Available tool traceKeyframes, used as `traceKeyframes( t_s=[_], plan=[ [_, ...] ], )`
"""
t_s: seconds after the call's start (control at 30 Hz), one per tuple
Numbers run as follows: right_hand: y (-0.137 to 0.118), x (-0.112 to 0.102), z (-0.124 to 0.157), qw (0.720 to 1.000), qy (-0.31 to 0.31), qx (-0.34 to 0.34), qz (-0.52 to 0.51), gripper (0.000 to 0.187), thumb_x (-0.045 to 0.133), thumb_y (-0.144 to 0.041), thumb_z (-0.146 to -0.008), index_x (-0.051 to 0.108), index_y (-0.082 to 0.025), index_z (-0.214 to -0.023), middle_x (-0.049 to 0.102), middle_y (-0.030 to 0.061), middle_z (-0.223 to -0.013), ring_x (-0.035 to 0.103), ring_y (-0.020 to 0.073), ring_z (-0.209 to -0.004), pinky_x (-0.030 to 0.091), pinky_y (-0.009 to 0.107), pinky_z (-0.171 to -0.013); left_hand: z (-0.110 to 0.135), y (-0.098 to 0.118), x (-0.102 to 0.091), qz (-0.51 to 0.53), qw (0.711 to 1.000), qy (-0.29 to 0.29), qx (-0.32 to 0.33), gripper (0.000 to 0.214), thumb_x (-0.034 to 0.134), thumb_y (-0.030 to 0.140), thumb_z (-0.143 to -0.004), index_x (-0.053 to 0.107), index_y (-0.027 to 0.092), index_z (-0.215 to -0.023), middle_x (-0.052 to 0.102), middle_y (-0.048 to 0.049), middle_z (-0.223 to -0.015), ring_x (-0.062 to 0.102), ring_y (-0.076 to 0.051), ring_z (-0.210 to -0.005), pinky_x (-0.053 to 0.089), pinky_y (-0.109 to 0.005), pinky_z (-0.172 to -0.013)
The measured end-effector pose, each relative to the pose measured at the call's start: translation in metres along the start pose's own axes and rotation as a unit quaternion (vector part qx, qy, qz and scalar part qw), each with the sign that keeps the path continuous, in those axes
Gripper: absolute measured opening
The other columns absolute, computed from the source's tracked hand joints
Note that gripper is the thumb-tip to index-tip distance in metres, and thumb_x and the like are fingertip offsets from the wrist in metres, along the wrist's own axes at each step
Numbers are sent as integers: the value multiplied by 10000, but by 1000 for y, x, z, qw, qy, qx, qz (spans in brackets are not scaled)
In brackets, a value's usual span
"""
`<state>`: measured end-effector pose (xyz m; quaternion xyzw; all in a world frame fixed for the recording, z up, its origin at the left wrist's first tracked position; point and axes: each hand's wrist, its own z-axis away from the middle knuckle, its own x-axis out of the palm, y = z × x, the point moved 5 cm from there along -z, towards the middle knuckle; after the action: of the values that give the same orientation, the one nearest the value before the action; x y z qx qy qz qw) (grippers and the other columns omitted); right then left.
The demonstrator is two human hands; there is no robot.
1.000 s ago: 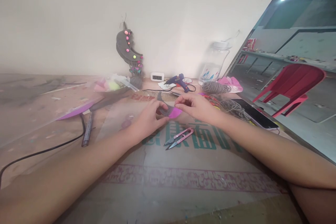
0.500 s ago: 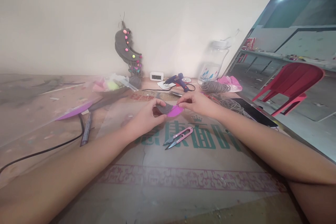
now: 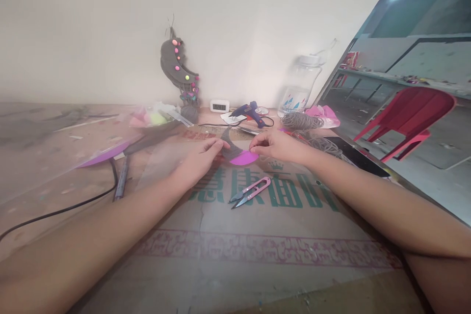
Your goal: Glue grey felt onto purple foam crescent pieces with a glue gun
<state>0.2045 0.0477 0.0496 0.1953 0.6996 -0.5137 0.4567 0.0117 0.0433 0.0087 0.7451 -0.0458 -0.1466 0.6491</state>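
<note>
A crescent-shaped piece is held up between my hands over the middle of the table; its upper part is covered in grey yarn (image 3: 231, 144) and its lower end is bare purple sheet (image 3: 243, 158). My left hand (image 3: 206, 156) grips the crescent's left side between thumb and fingers. At the purple end, my right hand (image 3: 274, 143) is pinched closed on what looks like a thin strand of grey yarn, mostly hidden by the fingers. Pink-handled thread snips (image 3: 252, 192) lie just below, blades toward the lower left.
Behind stand a blue glue gun (image 3: 250, 112), a small white clock (image 3: 220, 106) and a clear bottle (image 3: 299, 86). Grey yarn hanks (image 3: 301, 121) and a phone (image 3: 355, 156) lie at right. A decorated grey crescent (image 3: 176, 64) leans on the wall. At left are a pen (image 3: 121, 179) and black cord (image 3: 73, 209).
The crescent has turned so its grey tip now points up and more of it shows. My left hand has shifted its hold to the left side, with fingers drawn closer together.
</note>
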Motion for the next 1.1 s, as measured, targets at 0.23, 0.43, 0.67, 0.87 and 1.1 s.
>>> traceKeyframes(
  t_s=[0.23,0.43,0.67,0.87,1.1],
  plan=[
    [-1,3,1,1000,-10,21,1,162,552,-284,-760,672,-177,-781,620,-14,-660,526,109,-583,388,225,-548,-2,-6,-9,1,999,35,-4,280,584,465,-779,632,219,-905,662,-27,-928,625,-167,-784,497,-280,-709],
    [0,4,0,1000,-17,24,-3,180,554,-314,-764,673,-181,-784,612,-18,-646,511,103,-564,375,223,-538,-10,-13,-12,58,997,55,-8,253,403,425,-862,527,209,-812,646,-56,-916,640,-176,-774,521,-321,-758],
    [2,7,0,999,-26,14,-12,213,551,-338,-781,680,-173,-818,617,-10,-665,515,105,-578,380,224,-538,-1,1,0,-27,1000,0,10,333,597,384,-783,495,231,-1060,642,-13,-823,611,-150,-659,492,-292,-645],
    [3,2,-2,1000,-22,-6,-19,209,565,-323,-785,696,-168,-832,658,9,-724,569,129,-655,422,241,-593,1,4,1,-82,996,0,20,295,568,382,-786,560,206,-1022,598,17,-722,575,-135,-600,446,-266,-593],
    [16,-3,-5,999,-25,12,-19,180,596,-313,-774,692,-168,-820,691,28,-818,605,151,-736,459,253,-664,0,1,1,-85,996,-13,19,314,562,380,-793,567,200,-1049,604,3,-772,580,-133,-629,460,-270,-609]
  ],
)
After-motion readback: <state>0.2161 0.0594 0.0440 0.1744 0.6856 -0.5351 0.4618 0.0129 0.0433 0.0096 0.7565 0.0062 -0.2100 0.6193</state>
